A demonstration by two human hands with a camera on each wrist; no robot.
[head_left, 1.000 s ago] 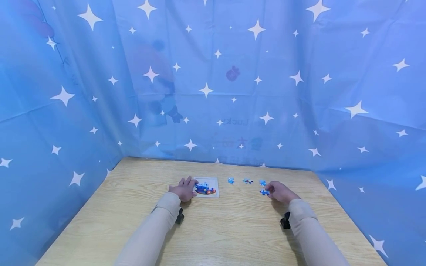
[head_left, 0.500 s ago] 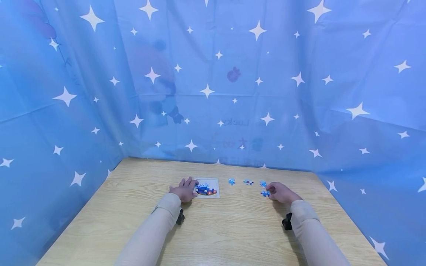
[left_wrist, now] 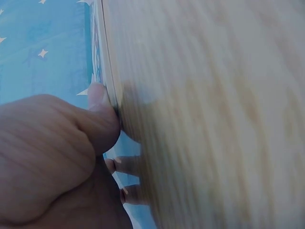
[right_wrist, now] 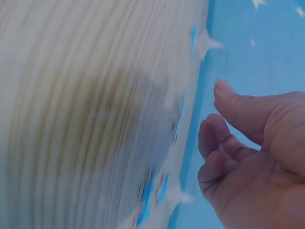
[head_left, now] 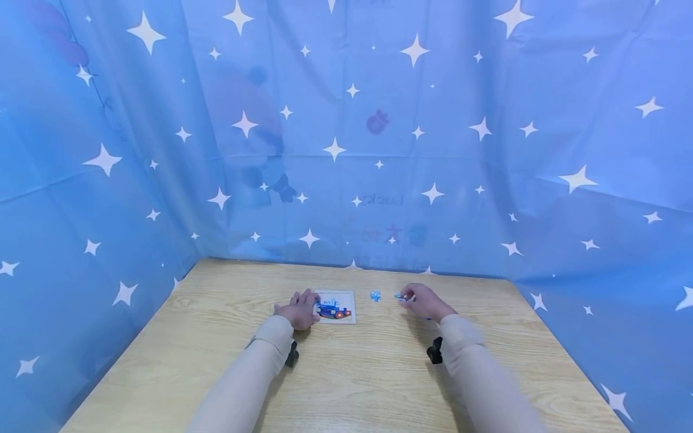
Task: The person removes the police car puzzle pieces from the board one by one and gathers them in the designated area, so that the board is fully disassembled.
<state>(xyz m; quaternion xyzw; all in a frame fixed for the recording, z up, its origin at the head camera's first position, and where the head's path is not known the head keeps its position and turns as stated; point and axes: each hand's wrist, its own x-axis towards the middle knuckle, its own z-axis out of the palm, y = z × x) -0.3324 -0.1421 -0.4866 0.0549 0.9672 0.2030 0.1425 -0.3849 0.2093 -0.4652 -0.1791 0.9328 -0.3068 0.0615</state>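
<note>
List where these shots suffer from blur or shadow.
Head: right sleeve slightly blurred, its soft shadow on the tabletop; left wrist: wood grain smeared, picture dim, a dark patch beside the left hand; right wrist: puzzle pieces streaked, broad shadow on the wood, right hand sharper.

The white square puzzle board [head_left: 346, 297] with a blue vehicle picture is partly hidden at its left side by the bare left hand [head_left: 299, 311]. To the board's right, the bare right hand [head_left: 425, 300] covers part of a small multicoloured jigsaw piece [head_left: 399, 296]; contact cannot be told. Farther right of the board, the beige cloth right sleeve [head_left: 492, 382] is slightly blurred and cut by the lower edge.
</note>
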